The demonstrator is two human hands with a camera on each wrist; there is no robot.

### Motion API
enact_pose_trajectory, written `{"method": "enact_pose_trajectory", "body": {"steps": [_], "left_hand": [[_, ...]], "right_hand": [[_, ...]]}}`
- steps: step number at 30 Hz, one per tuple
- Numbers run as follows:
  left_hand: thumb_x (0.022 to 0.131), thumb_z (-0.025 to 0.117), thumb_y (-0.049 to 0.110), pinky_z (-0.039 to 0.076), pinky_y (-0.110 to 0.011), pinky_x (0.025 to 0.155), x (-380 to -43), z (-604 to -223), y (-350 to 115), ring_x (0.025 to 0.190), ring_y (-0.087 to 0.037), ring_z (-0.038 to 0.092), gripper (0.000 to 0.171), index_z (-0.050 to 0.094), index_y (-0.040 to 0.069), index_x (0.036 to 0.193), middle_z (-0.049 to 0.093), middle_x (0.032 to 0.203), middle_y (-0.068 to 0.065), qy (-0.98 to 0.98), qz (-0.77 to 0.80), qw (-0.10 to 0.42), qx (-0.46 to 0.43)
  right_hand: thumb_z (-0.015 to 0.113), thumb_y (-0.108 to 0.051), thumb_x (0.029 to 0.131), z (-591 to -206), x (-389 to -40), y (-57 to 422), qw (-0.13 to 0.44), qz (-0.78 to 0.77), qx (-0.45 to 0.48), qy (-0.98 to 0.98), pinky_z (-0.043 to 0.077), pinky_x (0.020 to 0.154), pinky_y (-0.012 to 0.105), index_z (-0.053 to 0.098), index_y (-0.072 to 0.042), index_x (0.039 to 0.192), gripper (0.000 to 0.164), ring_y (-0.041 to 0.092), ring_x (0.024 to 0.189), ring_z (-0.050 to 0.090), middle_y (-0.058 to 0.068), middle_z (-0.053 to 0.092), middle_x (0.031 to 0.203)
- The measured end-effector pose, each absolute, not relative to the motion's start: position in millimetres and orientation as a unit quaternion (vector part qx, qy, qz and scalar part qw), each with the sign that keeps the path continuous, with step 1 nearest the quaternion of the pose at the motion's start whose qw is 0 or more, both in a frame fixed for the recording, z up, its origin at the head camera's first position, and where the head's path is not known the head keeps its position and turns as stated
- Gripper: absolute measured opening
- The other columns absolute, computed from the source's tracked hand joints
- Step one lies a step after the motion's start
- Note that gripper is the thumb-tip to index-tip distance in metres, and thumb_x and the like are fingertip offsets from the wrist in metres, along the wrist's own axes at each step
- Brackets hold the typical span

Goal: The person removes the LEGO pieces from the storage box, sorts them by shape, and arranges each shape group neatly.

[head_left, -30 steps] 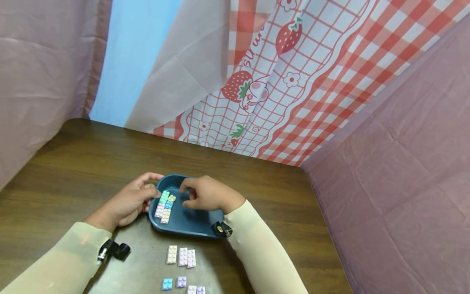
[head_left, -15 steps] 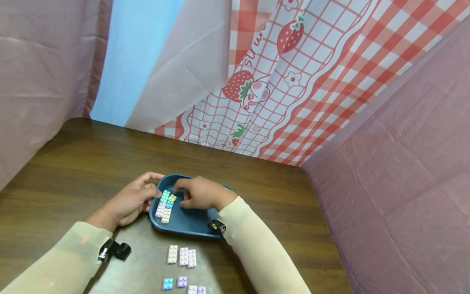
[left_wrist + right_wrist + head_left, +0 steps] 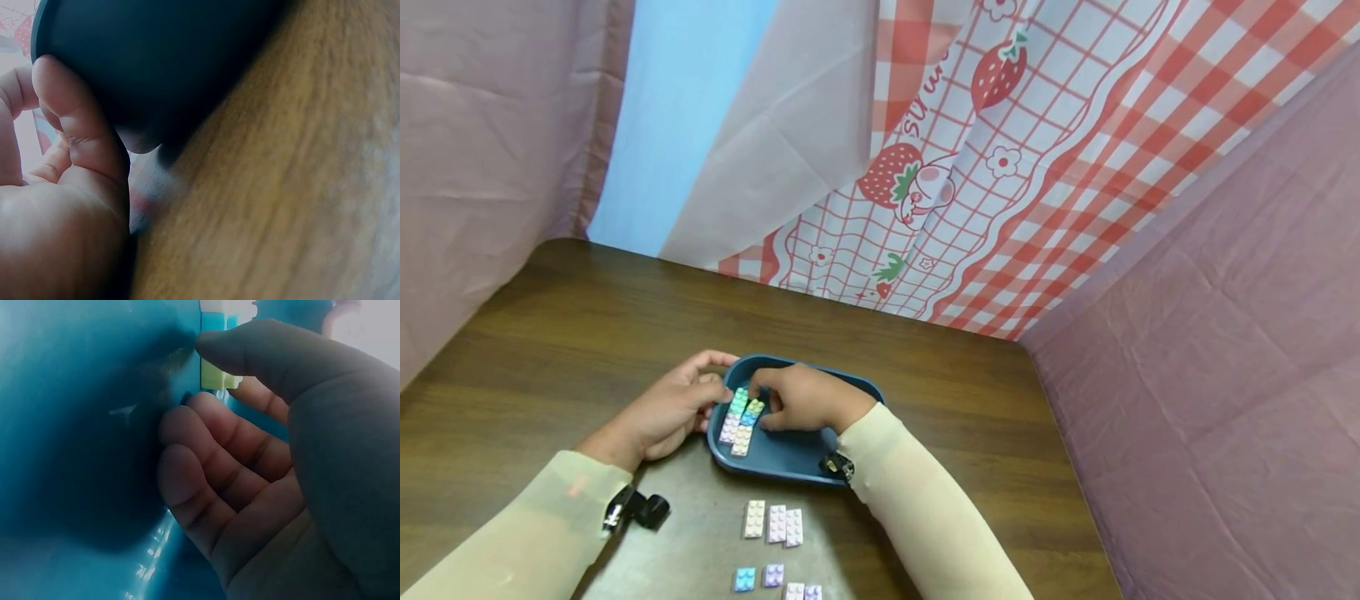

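A dark blue tray (image 3: 790, 462) stands on the table, its left end gripped by my left hand (image 3: 673, 408), the thumb over the rim. In the left wrist view that thumb presses the tray wall (image 3: 156, 56). Two rows of toy bricks lie along the tray's left side: mint green (image 3: 739, 402), pale lilac (image 3: 728, 429), cream (image 3: 741, 442), blue (image 3: 749, 418) and yellow (image 3: 756, 406). My right hand (image 3: 816, 400) reaches inside and pinches at the yellow brick (image 3: 215, 376), index at its far end, thumb by the blue brick (image 3: 214, 324). The other right fingers curl over the tray floor.
Before the tray lie loose bricks: a cream one (image 3: 755, 519), two pale lilac ones (image 3: 777, 524), a small blue one (image 3: 744, 579), a small purple one (image 3: 773, 575), with more at the bottom edge. Fabric walls (image 3: 1217, 333) enclose the wooden table (image 3: 962, 392).
My right hand has moved left across the tray to the yellow brick, its fingertips now at that brick. The left hand keeps its grip on the tray.
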State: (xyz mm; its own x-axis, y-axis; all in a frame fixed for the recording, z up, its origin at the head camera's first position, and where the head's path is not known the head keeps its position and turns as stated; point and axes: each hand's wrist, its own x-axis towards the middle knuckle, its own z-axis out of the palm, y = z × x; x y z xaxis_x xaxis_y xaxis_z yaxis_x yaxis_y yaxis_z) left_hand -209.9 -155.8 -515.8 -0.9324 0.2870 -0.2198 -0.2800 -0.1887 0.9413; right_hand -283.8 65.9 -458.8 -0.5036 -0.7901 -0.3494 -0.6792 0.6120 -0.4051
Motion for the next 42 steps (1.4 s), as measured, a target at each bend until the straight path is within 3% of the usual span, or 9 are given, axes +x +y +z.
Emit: {"method": "enact_pose_trajectory", "body": {"steps": [12, 42], "left_hand": [[0.095, 0.061, 0.007, 0.051, -0.025, 0.055, -209, -516, -156, 0.072, -0.013, 0.052, 0.059, 0.038, 0.014, 0.149, 0.058, 0.104, -0.013, 0.612, 0.769, 0.185, 0.003], [0.095, 0.062, 0.005, 0.053, -0.025, 0.056, -209, -516, -155, 0.075, -0.015, 0.057, 0.06, 0.037, 0.014, 0.149, 0.06, 0.114, -0.018, 0.612, 0.769, 0.184, 0.003]], "right_hand": [[0.073, -0.032, 0.098, -464, -284, 66, 0.244, -0.097, -0.441, 0.858, 0.049, 0.061, 0.021, 0.063, -0.029, 0.118, 0.023, 0.006, 0.069, 0.057, -0.007, 0.063, 0.086], [0.08, -0.025, 0.09, -442, -284, 79, 0.243, -0.126, -0.411, 0.87, 0.048, 0.059, 0.02, 0.061, -0.025, 0.102, 0.022, 0.006, 0.07, 0.057, -0.007, 0.061, 0.082]]}}
